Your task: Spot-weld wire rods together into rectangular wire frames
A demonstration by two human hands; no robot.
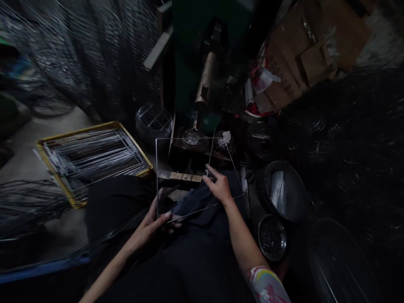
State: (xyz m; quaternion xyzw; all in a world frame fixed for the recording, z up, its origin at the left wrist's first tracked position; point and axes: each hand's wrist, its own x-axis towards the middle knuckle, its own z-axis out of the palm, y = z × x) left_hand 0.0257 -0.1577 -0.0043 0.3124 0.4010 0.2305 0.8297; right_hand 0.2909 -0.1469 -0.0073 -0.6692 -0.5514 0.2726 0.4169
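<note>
My left hand (158,219) is closed round the lower left corner of a thin metal wire frame (157,168), roughly four-sided and tilted over my lap. Between the fingertips of my right hand (219,186) is a thin straight metal wire (211,151), pointing up and away inside the frame's outline. Beyond both hands stands a dark green machine (189,71) with a metal cylinder (206,78). Below its tip, small shiny bits lie in a round dish (191,136). A crumpled white scrap (224,138) sits to the right of that dish. Dim light hides fine detail.
At left, a yellow crate (116,125) holds many wire frames. A dark bucket (295,202) with a bundle of rods and a metal bowl (272,237) of small parts stand at right. Cardboard (284,67) leans behind. Stacked wirework (94,50) fills the back left.
</note>
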